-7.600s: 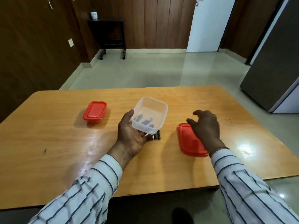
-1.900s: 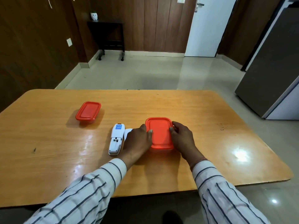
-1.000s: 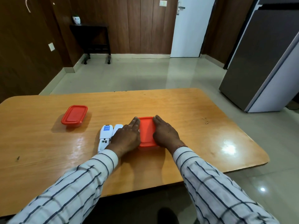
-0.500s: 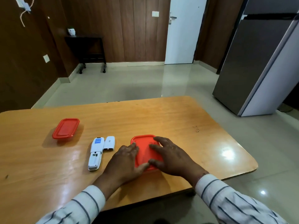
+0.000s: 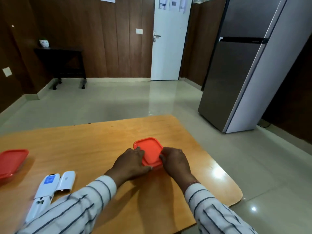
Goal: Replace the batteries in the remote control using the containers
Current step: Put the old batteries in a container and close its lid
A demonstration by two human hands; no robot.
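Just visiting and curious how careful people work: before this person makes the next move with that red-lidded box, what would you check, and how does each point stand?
1. Both hands on the middle container: ok, left hand and right hand grip opposite sides.
2. Snapped fully shut: cannot tell, the hands hide the near edge.
3. Sitting well in on the table: ok.
4. On the remote, cover off and beside it: ok.
5. Batteries fitted in it: cannot tell, blurred.
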